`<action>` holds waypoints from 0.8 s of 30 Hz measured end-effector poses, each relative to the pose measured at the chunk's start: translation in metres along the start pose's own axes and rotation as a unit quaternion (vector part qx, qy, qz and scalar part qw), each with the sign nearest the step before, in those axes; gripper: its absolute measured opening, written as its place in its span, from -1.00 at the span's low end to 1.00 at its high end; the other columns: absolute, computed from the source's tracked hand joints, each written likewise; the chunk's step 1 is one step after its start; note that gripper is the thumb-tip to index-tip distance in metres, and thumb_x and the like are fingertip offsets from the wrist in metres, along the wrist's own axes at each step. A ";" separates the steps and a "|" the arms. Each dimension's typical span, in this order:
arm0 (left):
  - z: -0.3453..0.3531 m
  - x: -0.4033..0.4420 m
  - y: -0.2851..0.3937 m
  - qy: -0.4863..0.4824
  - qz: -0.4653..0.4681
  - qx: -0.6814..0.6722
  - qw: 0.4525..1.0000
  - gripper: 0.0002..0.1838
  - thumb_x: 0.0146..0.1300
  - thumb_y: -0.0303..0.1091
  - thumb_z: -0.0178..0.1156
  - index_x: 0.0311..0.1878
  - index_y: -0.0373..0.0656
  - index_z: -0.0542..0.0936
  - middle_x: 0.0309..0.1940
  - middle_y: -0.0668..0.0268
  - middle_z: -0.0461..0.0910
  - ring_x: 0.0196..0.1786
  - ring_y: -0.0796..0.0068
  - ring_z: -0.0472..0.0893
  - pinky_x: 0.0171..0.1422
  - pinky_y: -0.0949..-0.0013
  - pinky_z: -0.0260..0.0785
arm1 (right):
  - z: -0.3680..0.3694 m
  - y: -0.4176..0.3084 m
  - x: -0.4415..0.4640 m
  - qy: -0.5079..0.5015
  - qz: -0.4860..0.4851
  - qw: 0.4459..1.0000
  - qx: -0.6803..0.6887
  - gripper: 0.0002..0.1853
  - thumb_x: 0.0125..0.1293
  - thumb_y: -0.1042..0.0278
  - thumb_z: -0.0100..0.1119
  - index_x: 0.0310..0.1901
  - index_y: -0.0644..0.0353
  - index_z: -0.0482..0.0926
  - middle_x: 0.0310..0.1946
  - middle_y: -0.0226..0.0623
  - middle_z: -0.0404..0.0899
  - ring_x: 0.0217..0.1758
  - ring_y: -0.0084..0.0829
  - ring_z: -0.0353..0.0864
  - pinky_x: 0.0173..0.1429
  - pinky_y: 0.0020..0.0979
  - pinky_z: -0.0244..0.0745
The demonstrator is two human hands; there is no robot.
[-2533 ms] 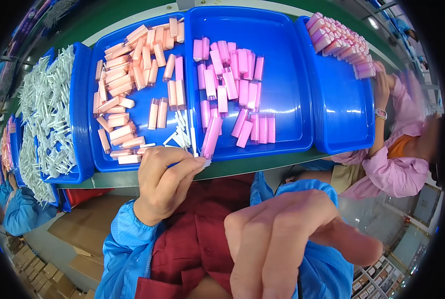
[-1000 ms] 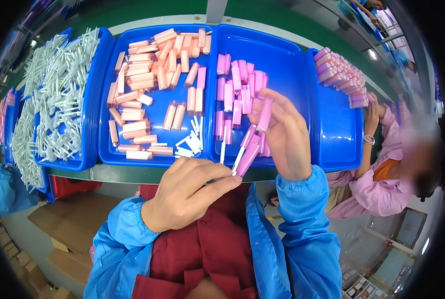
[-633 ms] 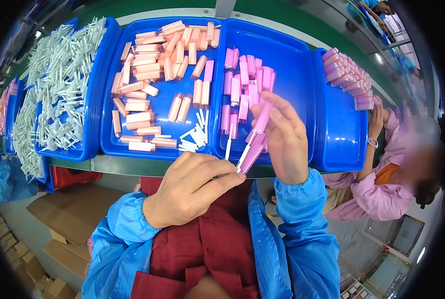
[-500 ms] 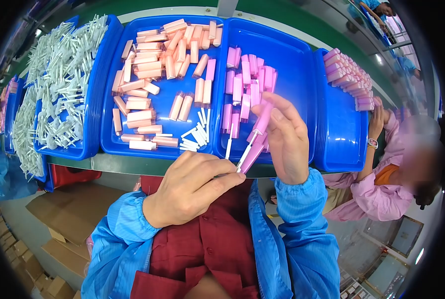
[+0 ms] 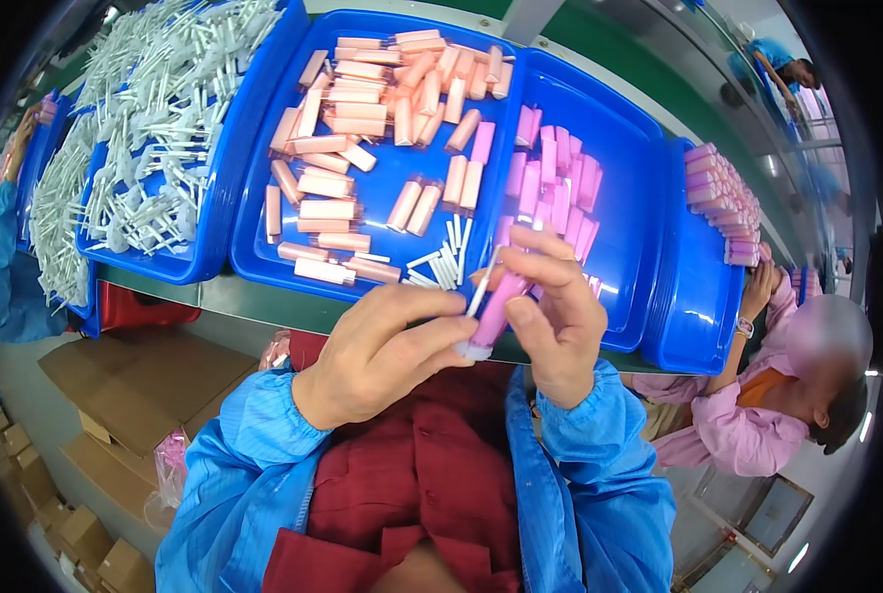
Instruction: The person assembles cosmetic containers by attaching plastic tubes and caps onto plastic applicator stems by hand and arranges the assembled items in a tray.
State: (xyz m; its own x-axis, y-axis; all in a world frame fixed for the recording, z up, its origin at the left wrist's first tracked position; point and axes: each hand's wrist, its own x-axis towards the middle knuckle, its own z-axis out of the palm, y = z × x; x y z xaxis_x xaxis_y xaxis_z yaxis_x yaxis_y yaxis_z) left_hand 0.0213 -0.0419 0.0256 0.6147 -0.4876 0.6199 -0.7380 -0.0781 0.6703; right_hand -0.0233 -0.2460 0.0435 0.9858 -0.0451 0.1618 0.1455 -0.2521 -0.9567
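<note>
My left hand [image 5: 377,341] is closed, pinching the lower end of a slim pink tube [image 5: 504,304] with a clear tip. A thin white stick [image 5: 480,289] runs alongside that tube, close to my left fingertips. My right hand [image 5: 557,311] curls round the tube's upper part, thumb on one side and bent fingers on the other; the fingers partly hide what they grip. Just beyond lie several more pink tubes [image 5: 560,203] in a blue tray [image 5: 624,148]. Short white sticks [image 5: 446,259] lie in the neighbouring tray's near corner.
Peach-coloured tubes [image 5: 357,109] fill much of the middle blue tray [image 5: 254,222]. At left, a tray [image 5: 226,168] is heaped with whitish translucent sticks [image 5: 155,128]. Stacked pink tubes [image 5: 723,203] stand at right beside a co-worker's hand [image 5: 758,292]. Cardboard [image 5: 145,381] lies below left.
The view has shifted, so the trays appear further right. My right hand has come down closer to my left, and the pink pieces between them are now closer together.
</note>
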 end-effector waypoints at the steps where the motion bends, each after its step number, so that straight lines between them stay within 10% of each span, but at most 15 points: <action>1: -0.005 -0.008 -0.002 -0.004 -0.013 -0.007 1.000 -0.53 -0.06 -0.52 0.55 -0.02 -0.22 0.64 -0.11 0.15 0.65 -0.15 0.20 0.67 -0.14 0.26 0.54 | 0.005 0.001 0.002 -0.014 -0.008 1.000 0.002 -0.67 0.39 0.37 0.23 0.16 0.20 0.63 0.17 -0.26 0.63 0.38 -0.26 0.39 0.61 -0.01 -0.09; 5: -0.027 -0.027 -0.003 0.029 -0.047 0.023 0.998 -0.54 -0.03 -0.64 0.51 -0.02 -0.22 0.59 -0.20 0.14 0.67 -0.19 0.18 0.68 -0.09 0.27 0.55 | 0.014 -0.003 0.044 -0.078 -0.098 0.987 -0.104 -0.73 0.39 0.46 0.17 0.10 0.18 0.65 0.04 -0.27 0.65 0.20 -0.23 0.50 0.36 -0.17 0.29; 10: -0.046 -0.033 -0.005 0.076 -0.087 0.082 0.990 -0.60 0.00 -0.71 0.46 -0.07 -0.19 0.62 -0.20 0.18 0.67 -0.18 0.21 0.69 -0.11 0.27 0.56 | 0.026 0.015 0.084 -0.205 -0.277 0.776 -0.528 -0.76 0.24 0.40 0.22 -0.06 0.19 0.65 -0.06 -0.35 0.63 0.10 -0.29 0.55 0.20 -0.23 0.39; 13: -0.051 -0.030 -0.004 0.079 -0.092 0.105 0.987 -0.60 0.02 -0.73 0.44 -0.06 -0.19 0.62 -0.18 0.18 0.67 -0.15 0.20 0.68 -0.08 0.28 0.55 | 0.037 0.016 0.093 -0.252 -0.281 0.749 -0.545 -0.77 0.18 0.39 0.22 -0.11 0.17 0.63 -0.12 -0.38 0.62 0.10 -0.35 0.54 0.22 -0.25 0.38; 18: -0.056 -0.023 0.003 0.049 -0.108 0.041 0.992 -0.62 0.05 -0.74 0.40 -0.05 -0.21 0.64 -0.18 0.18 0.67 -0.13 0.21 0.67 -0.09 0.29 0.54 | 0.024 0.003 0.098 -0.091 0.004 0.994 -0.068 -0.70 0.44 0.32 0.20 0.13 0.20 0.54 -0.14 -0.30 0.68 -0.06 -0.41 0.65 0.10 -0.31 0.52; 19: -0.053 -0.018 0.004 0.016 -0.090 -0.011 0.996 -0.61 0.03 -0.74 0.40 -0.04 -0.21 0.66 -0.16 0.18 0.67 -0.14 0.22 0.67 -0.12 0.29 0.54 | 0.019 -0.010 0.092 -0.007 0.108 0.982 0.155 -0.56 0.48 0.32 0.17 0.32 0.22 0.41 -0.08 -0.23 0.66 0.01 -0.44 0.64 0.13 -0.34 0.54; 24: -0.032 0.005 0.007 -0.032 -0.045 -0.083 0.995 -0.63 0.04 -0.70 0.39 -0.04 -0.20 0.69 -0.13 0.20 0.66 -0.19 0.24 0.66 -0.15 0.29 0.53 | 0.003 -0.015 0.060 0.040 0.177 0.923 0.340 -0.52 0.52 0.34 0.14 0.37 0.29 0.31 -0.06 -0.14 0.66 -0.01 -0.40 0.67 0.14 -0.38 0.56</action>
State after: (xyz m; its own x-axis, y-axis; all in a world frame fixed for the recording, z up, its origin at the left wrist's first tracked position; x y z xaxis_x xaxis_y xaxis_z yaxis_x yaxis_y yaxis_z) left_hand 0.0280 -0.0173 0.0465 0.6528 -0.5399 0.5313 -0.6217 0.0189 0.7831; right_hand 0.0335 -0.2417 0.0669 0.9762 -0.0863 -0.1989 -0.1389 0.4554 -0.8794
